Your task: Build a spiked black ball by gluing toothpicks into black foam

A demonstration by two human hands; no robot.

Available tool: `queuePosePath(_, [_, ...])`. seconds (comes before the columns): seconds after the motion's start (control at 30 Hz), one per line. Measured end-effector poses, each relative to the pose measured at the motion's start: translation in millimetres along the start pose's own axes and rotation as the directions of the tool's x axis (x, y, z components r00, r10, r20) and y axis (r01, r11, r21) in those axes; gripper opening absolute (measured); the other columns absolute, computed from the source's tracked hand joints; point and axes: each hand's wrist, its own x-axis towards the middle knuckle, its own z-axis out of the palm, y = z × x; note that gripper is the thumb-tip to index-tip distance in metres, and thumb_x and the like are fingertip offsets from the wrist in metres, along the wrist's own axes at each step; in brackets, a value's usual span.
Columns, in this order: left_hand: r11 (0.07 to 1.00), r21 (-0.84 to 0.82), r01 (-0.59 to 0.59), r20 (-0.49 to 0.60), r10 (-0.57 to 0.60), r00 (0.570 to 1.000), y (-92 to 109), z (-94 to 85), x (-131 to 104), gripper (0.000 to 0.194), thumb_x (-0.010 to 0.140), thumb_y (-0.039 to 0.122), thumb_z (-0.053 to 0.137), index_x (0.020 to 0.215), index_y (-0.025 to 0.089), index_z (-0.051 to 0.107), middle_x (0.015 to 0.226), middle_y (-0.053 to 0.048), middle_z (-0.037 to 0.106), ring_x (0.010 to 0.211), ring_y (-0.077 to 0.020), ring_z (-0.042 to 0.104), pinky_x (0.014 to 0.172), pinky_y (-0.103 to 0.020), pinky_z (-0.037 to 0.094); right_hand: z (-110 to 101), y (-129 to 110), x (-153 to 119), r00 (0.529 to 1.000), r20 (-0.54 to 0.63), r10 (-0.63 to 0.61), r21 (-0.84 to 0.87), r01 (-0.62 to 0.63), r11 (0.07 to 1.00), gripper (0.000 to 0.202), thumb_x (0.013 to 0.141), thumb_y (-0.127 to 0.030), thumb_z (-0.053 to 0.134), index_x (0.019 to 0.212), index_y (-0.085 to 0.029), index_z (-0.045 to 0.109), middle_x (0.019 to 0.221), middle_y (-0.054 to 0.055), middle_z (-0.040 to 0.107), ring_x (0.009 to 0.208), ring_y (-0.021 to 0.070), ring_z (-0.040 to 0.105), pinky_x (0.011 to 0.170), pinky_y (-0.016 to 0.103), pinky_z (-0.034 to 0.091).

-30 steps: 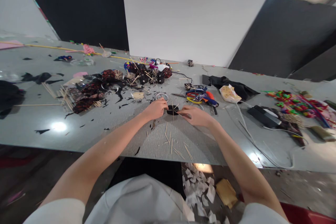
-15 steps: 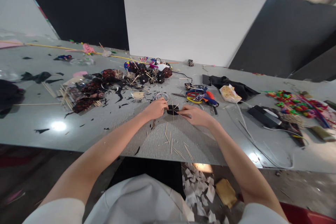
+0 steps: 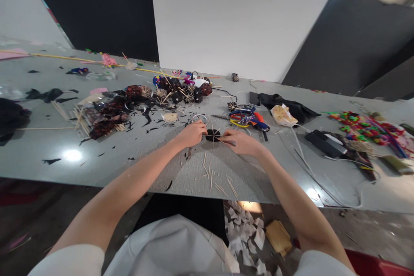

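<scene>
Between my hands, on the grey table, lies a small black piece (image 3: 212, 135) with thin wooden sticks spread across it like spokes. My left hand (image 3: 195, 133) is closed at its left edge, the fingertips pinching there. From the right, my right hand (image 3: 238, 141) is closed too, thumb and fingers at the ends of the sticks. The fingertips hide exactly what each one grips. Several loose wooden sticks (image 3: 211, 172) lie on the table just in front of the piece.
Dark bundles with sticks (image 3: 181, 90) and patterned cloth (image 3: 110, 116) lie to the left. Scissors and pliers (image 3: 247, 117) are behind my right hand. Farther right sit a phone (image 3: 254, 98), a black box (image 3: 325, 143), white cables (image 3: 299, 140) and colourful trimmings (image 3: 362, 127).
</scene>
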Motion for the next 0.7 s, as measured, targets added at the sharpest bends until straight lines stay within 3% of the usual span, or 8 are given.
queuePosePath(0.3, [1.0,0.005,-0.016,-0.003,0.016,1.0,-1.6,1.5,-0.4,0.04,0.085,-0.005,0.047,0.099,0.014,0.079,0.101,-0.011,0.074,0.105,-0.0252,0.06,0.094,-0.039,0.054,-2.0,-3.3,-0.7,0.999,-0.033,0.028,0.003,-0.028,1.0,0.033,0.105,-0.027,0.052,0.13,-0.027,0.074,0.114,0.009,0.069,0.095,0.0204,0.068,0.091,0.036,0.054])
queuePosePath(0.37, [1.0,0.01,-0.014,0.002,0.014,1.0,-2.3,2.0,-0.6,0.041,0.085,-0.005,0.048,0.101,0.014,0.08,0.102,-0.012,0.074,0.106,-0.0253,0.061,0.095,-0.039,0.055,-1.8,2.3,0.1,0.996,-0.09,0.024,0.015,-0.022,1.0,0.033,0.105,-0.03,0.05,0.127,-0.027,0.075,0.113,0.009,0.069,0.098,0.0214,0.067,0.093,0.037,0.053])
queuePosePath(0.43, [1.0,0.016,-0.007,0.003,0.007,1.0,-2.7,2.4,-0.9,0.042,0.086,-0.004,0.047,0.105,0.013,0.08,0.104,-0.013,0.074,0.107,-0.0253,0.061,0.095,-0.04,0.055,-3.2,14.2,-0.5,0.973,-0.219,0.068,0.043,-0.06,0.997,0.033,0.105,-0.033,0.05,0.125,-0.026,0.075,0.113,0.009,0.07,0.103,0.0229,0.066,0.096,0.038,0.053])
queuePosePath(0.5, [1.0,0.021,-0.006,-0.008,0.006,1.0,-2.8,2.9,-0.9,0.043,0.087,-0.003,0.047,0.108,0.014,0.08,0.106,-0.013,0.075,0.108,-0.0253,0.062,0.095,-0.04,0.056,-6.1,32.3,-4.6,0.911,-0.368,0.187,0.063,-0.176,0.982,0.033,0.104,-0.036,0.051,0.126,-0.024,0.072,0.117,0.011,0.069,0.108,0.0252,0.065,0.099,0.04,0.052])
queuePosePath(0.57, [1.0,0.022,-0.014,-0.019,0.014,1.0,-2.7,3.3,-0.6,0.044,0.086,-0.003,0.047,0.107,0.015,0.081,0.105,-0.012,0.075,0.109,-0.0251,0.063,0.096,-0.04,0.055,-8.9,53.5,-13.0,0.801,-0.496,0.335,0.012,-0.379,0.925,0.037,0.101,-0.041,0.054,0.128,-0.019,0.069,0.119,0.014,0.068,0.114,0.0299,0.061,0.103,0.045,0.049])
queuePosePath(0.67, [1.0,0.021,-0.02,-0.021,0.02,1.0,-2.2,3.6,-0.1,0.043,0.085,-0.003,0.047,0.105,0.015,0.081,0.103,-0.012,0.075,0.108,-0.025,0.063,0.096,-0.039,0.055,-10.7,82.0,-29.4,0.607,-0.561,0.563,-0.085,-0.718,0.69,0.06,0.094,-0.053,0.062,0.137,-0.013,0.06,0.133,0.023,0.059,0.127,0.0406,0.05,0.107,0.055,0.042])
queuePosePath(0.7, [1.0,0.021,-0.019,-0.02,0.019,1.0,-2.0,3.5,0.1,0.043,0.085,-0.003,0.047,0.105,0.014,0.081,0.103,-0.012,0.075,0.108,-0.0251,0.063,0.096,-0.039,0.055,-10.6,89.4,-34.3,0.575,-0.53,0.623,-0.107,-0.774,0.624,0.065,0.094,-0.058,0.061,0.139,-0.011,0.059,0.134,0.025,0.058,0.128,0.0426,0.049,0.106,0.057,0.041])
